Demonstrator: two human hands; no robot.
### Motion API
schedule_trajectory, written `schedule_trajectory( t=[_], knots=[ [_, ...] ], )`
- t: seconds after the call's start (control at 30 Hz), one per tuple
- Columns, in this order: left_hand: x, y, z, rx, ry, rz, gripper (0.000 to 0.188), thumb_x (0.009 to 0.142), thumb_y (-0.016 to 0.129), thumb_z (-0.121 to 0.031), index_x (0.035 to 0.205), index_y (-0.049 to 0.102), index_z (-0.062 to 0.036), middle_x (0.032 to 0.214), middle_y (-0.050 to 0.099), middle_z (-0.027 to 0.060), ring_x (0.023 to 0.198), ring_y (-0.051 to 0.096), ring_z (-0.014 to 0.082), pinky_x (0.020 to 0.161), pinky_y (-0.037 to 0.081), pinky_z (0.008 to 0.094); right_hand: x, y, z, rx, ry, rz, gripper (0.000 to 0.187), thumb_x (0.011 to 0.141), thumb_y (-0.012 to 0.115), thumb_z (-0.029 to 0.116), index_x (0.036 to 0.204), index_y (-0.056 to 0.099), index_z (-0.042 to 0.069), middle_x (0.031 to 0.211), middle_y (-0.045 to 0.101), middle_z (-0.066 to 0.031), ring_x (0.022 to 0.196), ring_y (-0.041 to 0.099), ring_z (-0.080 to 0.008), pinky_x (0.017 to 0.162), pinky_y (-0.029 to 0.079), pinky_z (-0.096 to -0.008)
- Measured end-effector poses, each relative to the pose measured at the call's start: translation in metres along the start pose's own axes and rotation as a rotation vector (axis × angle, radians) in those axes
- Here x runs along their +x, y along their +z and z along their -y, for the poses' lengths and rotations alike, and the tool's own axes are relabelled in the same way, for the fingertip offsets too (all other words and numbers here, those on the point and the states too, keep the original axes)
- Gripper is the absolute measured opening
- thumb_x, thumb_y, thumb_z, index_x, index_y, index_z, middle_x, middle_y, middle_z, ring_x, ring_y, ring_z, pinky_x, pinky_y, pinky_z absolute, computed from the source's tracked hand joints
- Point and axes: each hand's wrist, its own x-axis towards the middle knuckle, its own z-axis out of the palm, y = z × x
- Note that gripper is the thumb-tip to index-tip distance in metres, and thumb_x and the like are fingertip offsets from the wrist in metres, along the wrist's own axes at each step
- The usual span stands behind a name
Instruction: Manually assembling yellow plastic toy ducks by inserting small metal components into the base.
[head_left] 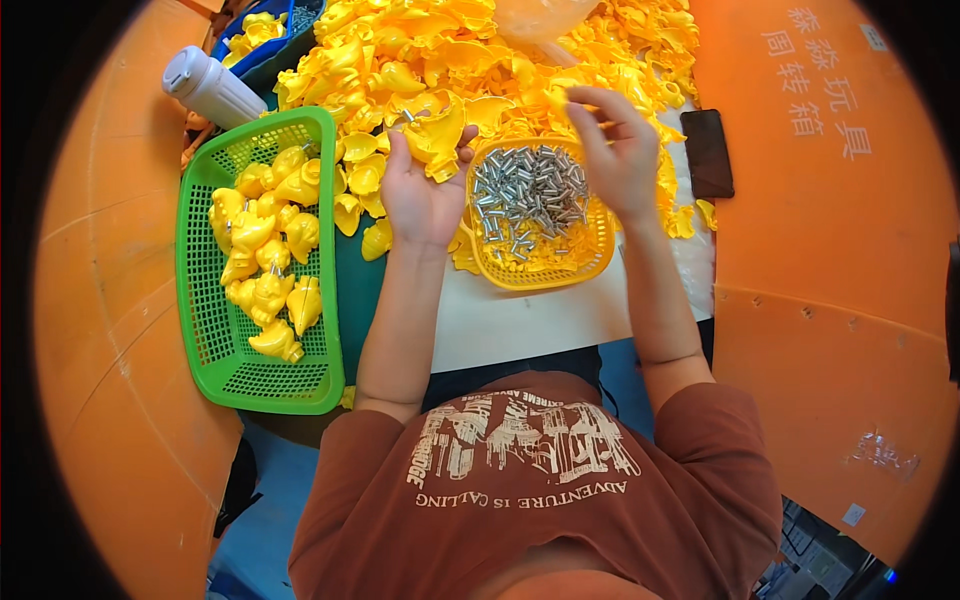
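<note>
My left hand (420, 195) is palm up and holds a yellow plastic shell half (436, 138), hollow side up, with a small metal pin (408, 116) at its left part. Raised beyond the right rim of a yellow basket (545, 278), my right hand (622, 150) has thumb and fingers curled together at a yellow shell piece (562, 97); its outline merges with the pile behind. Many short silvery metal pins (530, 195) lie in the basket, over yellow plastic pieces.
A green basket (190, 300) at left holds several joined yellow figures (262, 235). Loose yellow shells (400, 50) heap across the back, partly under a clear plastic bag (545, 20). A white tumbler (212, 88) stands far left; a dark phone (707, 153) lies at right. Orange panels (830, 230) flank the table.
</note>
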Motion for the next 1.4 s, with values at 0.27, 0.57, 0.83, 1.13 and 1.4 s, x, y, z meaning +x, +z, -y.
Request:
schedule_trajectory(
  t=[0.27,0.57,0.83,1.13,1.4],
  knots=[
    [-0.006,0.001,0.009,0.183,-0.161,0.063,0.044,0.098,0.026,-0.040,0.112,0.047,-0.0035,0.094,0.060,0.0146,0.077,0.059,0.0258,0.062,0.047,0.0320,-0.025,-0.031,-0.023,-0.586,-0.013,0.384,0.012,0.075,0.067,0.012,0.084,0.066,0.005,0.084,0.063,-0.0117,0.077,0.058,-0.0266,0.070,0.045,-0.0345],
    [-0.004,0.001,0.014,0.157,-0.013,-0.083,0.040,0.098,0.028,-0.037,0.110,0.045,-0.0031,0.091,0.059,0.0141,0.074,0.060,0.0255,0.059,0.046,0.0309,-0.021,-0.017,-0.032,-0.236,-0.154,0.191,0.018,0.075,0.065,0.005,0.092,0.064,0.001,0.086,0.064,-0.0147,0.077,0.061,-0.0284,0.070,0.049,-0.0338],
    [-0.007,0.003,0.022,0.277,0.080,-0.046,0.040,0.098,0.027,-0.036,0.110,0.045,-0.0026,0.093,0.059,0.0148,0.073,0.060,0.0256,0.060,0.046,0.0314,0.022,-0.024,-0.054,-0.619,-0.134,0.206,0.014,0.077,0.063,0.012,0.088,0.066,0.005,0.082,0.065,-0.0140,0.076,0.063,-0.0278,0.067,0.049,-0.0357],
    [-0.006,-0.001,0.020,0.207,0.083,-0.049,0.040,0.098,0.027,-0.037,0.111,0.046,-0.0033,0.091,0.060,0.0134,0.072,0.060,0.0247,0.060,0.045,0.0303,0.063,0.047,-0.036,-0.933,-0.100,0.792,0.018,0.072,0.059,0.010,0.088,0.067,0.012,0.082,0.065,-0.0138,0.081,0.062,-0.0302,0.069,0.049,-0.0404],
    [-0.007,0.001,0.017,0.117,0.082,-0.097,0.039,0.098,0.028,-0.037,0.109,0.046,-0.0049,0.090,0.060,0.0119,0.071,0.060,0.0241,0.058,0.045,0.0300,0.060,0.050,-0.050,-0.291,-0.313,0.566,0.014,0.073,0.061,0.009,0.086,0.065,0.005,0.076,0.064,-0.0136,0.074,0.063,-0.0288,0.066,0.049,-0.0356]
  ],
)
